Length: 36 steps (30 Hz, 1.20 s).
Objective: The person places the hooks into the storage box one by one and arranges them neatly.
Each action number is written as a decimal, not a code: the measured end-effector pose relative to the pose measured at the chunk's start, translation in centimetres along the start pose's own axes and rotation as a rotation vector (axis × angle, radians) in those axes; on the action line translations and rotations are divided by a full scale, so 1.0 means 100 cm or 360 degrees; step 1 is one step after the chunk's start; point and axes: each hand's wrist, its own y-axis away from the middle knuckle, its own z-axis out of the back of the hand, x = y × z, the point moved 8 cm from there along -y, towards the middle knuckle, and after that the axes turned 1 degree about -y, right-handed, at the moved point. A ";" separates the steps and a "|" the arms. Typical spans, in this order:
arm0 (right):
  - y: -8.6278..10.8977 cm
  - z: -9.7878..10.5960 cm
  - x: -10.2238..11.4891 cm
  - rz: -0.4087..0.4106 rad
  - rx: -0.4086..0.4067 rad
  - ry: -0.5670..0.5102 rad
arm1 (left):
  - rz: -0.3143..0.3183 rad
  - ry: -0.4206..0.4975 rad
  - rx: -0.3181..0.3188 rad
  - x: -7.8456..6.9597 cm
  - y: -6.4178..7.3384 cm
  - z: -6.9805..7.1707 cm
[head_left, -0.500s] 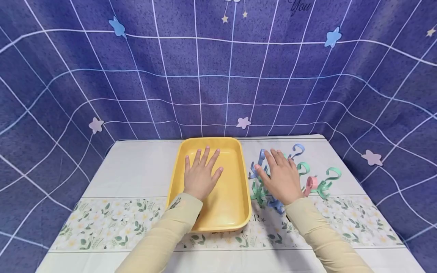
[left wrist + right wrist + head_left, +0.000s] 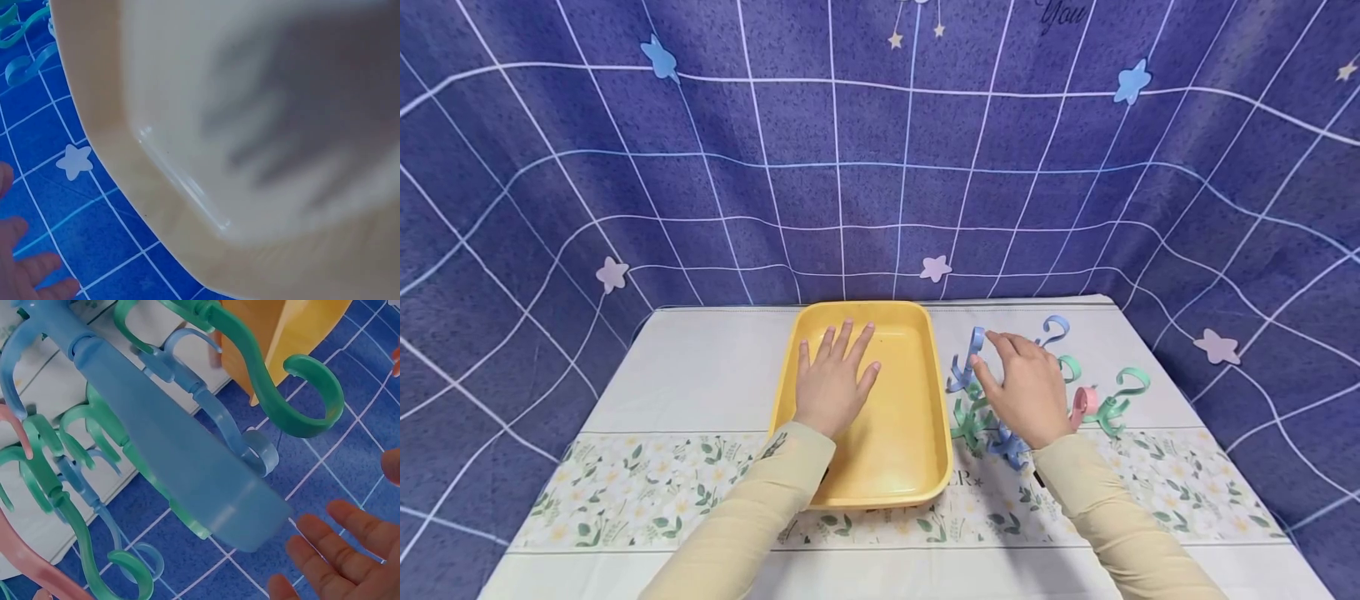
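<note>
While the left hand (image 2: 831, 392) is held palm down over the yellow tray (image 2: 902, 433), its fingers are spread apart and a blurred shadow is thrown on the tray's floor. To the right of the tray, the right hand (image 2: 1030, 392) is held above a group of hooks, its fingers loosely bent and its thumb set apart; whether a hook is touched by its fingertips cannot be told. Both forearms are reached forward from the near side of the tray, covered by pale sleeves (image 2: 760, 500).

Seven hooks can be counted, all to the right of the tray: three blue hooks (image 2: 974, 345), three green hooks (image 2: 1108, 410) and one pink hook (image 2: 1080, 406). Some are partly hidden by the right hand.

A narrow strip of bench (image 2: 707, 367) is left between the tray's right rim and the nearest hooks. A wider stretch of white cloth is seen to the tray's left, and a flowered band is partly covered by its near end. Beyond its far rim, the bench's back edge is closely bordered by a blue curtain (image 2: 872, 200).
</note>
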 end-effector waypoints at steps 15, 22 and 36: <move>-0.001 0.015 -0.006 0.0012 -0.0141 -0.0001 | 0.0010 -0.0013 -0.0110 0.015 0.001 0.014; -0.001 0.018 -0.007 0.0035 -0.0157 0.0010 | 0.0015 0.0054 -0.0216 0.025 0.004 0.021; 0.000 0.026 -0.013 -0.0001 -0.0111 0.0037 | 0.0138 0.0196 -0.0254 0.048 0.004 0.032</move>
